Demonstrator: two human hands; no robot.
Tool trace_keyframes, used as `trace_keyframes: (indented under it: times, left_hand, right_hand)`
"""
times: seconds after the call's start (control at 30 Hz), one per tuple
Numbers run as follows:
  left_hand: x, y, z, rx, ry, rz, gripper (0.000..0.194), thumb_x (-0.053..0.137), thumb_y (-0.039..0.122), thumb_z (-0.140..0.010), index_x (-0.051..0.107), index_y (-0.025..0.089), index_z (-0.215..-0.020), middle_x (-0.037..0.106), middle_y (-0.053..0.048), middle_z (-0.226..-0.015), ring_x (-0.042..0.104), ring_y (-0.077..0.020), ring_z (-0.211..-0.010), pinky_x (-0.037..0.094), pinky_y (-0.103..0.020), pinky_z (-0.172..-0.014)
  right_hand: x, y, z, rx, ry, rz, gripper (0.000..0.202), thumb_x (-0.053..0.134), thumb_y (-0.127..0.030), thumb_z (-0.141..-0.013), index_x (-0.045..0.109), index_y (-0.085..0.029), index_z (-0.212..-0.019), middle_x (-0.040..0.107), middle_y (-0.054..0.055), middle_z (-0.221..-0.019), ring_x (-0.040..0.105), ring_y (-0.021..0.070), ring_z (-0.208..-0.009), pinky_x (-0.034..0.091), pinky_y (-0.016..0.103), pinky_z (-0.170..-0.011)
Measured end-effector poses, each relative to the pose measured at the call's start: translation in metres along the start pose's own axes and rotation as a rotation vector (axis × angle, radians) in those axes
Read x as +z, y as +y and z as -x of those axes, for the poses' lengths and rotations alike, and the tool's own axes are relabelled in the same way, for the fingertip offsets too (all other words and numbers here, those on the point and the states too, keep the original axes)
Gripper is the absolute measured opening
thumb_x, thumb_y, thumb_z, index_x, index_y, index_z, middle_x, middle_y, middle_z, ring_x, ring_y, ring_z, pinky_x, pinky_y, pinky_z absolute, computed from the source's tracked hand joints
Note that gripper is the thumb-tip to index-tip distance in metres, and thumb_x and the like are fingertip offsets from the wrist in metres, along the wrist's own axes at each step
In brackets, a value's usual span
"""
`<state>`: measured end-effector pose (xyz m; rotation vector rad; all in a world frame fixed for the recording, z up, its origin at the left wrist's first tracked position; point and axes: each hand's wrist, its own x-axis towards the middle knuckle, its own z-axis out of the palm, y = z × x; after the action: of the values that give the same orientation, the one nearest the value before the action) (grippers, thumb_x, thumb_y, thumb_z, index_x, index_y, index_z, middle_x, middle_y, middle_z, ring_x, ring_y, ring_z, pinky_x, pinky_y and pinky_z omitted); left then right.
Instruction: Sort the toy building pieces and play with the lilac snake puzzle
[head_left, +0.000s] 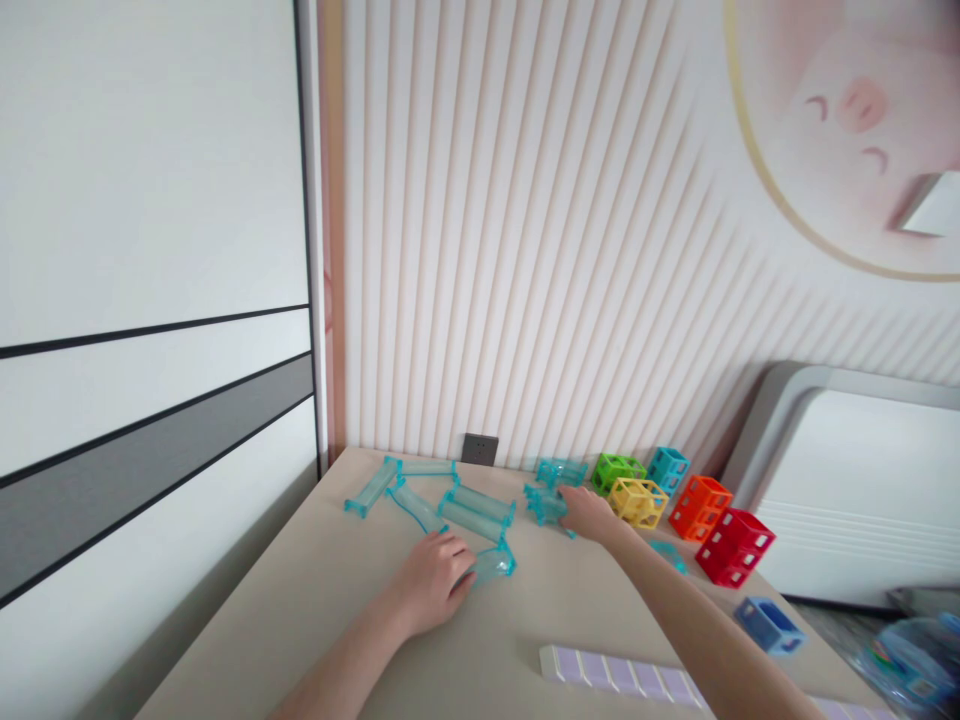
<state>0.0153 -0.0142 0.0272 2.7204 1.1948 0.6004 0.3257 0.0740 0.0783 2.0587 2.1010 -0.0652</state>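
Desk [300, 610]: pale top. Nearest, one lilac-and-white strip [622, 677], partly beneath the right forearm; to its right, one blue hollow block [770, 627]. Next, left hand [437, 583] — fingers curled at the near end of a clear teal channel piece [495, 565]; grip cannot be told. Beyond, four similar teal pieces [476, 513], left of centre. Right hand [587, 512] — fingers touching a notched teal piece [545, 504]; grip likewise unclear. Right of it, red [735, 547], orange [700, 507] and yellow cube frames [637, 502]. Farthest, black wall socket [480, 449].
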Motion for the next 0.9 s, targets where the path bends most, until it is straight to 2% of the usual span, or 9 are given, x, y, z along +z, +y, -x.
trace_keyframes:
  times: [0.2, 0.33, 0.47, 0.57, 0.7, 0.9]
  left_hand:
    - [0.000, 0.000, 0.000, -0.002, -0.010, -0.008, 0.016, 0.052, 0.022, -0.095, 0.069, 0.020, -0.096, 0.072, -0.007, -0.099, 0.065, -0.0245, -0.098, 0.046, -0.042, -0.100]
    - [-0.003, 0.002, 0.000, -0.005, -0.035, -0.027, 0.016, 0.052, 0.023, -0.095, 0.068, 0.020, -0.098, 0.072, -0.006, -0.101, 0.065, -0.0244, -0.100, 0.046, -0.042, -0.101]
    - [-0.003, 0.002, 0.000, -0.011, -0.046, -0.037, 0.014, 0.053, 0.024, -0.095, 0.066, 0.021, -0.098, 0.071, -0.005, -0.102, 0.065, -0.0240, -0.099, 0.047, -0.042, -0.099]
    - [-0.004, 0.002, 0.000, -0.014, -0.042, -0.042, 0.013, 0.053, 0.024, -0.095, 0.066, 0.021, -0.099, 0.070, -0.005, -0.102, 0.065, -0.0240, -0.099, 0.049, -0.040, -0.094]
    - [-0.005, 0.003, 0.000, -0.014, -0.053, -0.038, 0.012, 0.054, 0.025, -0.094, 0.065, 0.022, -0.100, 0.070, -0.005, -0.103, 0.063, -0.0239, -0.100, 0.050, -0.038, -0.091]
    - [-0.004, 0.003, 0.000, -0.001, -0.047, -0.043, 0.013, 0.053, 0.025, -0.095, 0.065, 0.022, -0.100, 0.070, -0.005, -0.104, 0.064, -0.0234, -0.099, 0.050, -0.038, -0.091]
  right_hand:
    - [-0.025, -0.034, 0.000, 0.006, 0.062, 0.008, 0.034, 0.063, -0.034, -0.098, 0.060, -0.018, -0.127, 0.063, 0.009, -0.128, 0.066, 0.0238, -0.107, 0.057, 0.045, -0.090]
    - [-0.038, -0.081, -0.006, -0.074, 0.073, -0.023, 0.035, 0.063, -0.035, -0.097, 0.060, -0.018, -0.127, 0.063, 0.009, -0.128, 0.065, 0.0242, -0.107, 0.056, 0.046, -0.090]
    - [-0.039, -0.136, -0.013, -0.185, 0.042, -0.077, 0.033, 0.063, -0.035, -0.098, 0.060, -0.018, -0.127, 0.063, 0.009, -0.128, 0.066, 0.0238, -0.107, 0.057, 0.045, -0.090]
    - [-0.040, -0.164, -0.019, -0.267, 0.032, -0.128, 0.033, 0.063, -0.035, -0.097, 0.061, -0.018, -0.126, 0.063, 0.009, -0.127, 0.066, 0.0237, -0.107, 0.057, 0.045, -0.090]
    - [-0.041, -0.180, -0.033, -0.286, 0.063, -0.169, 0.032, 0.063, -0.035, -0.098, 0.061, -0.018, -0.125, 0.064, 0.009, -0.126, 0.066, 0.0234, -0.106, 0.057, 0.044, -0.089]
    - [-0.036, -0.183, -0.050, -0.284, 0.159, -0.192, 0.035, 0.063, -0.036, -0.097, 0.060, -0.017, -0.127, 0.064, 0.009, -0.126, 0.066, 0.0240, -0.107, 0.057, 0.045, -0.090]
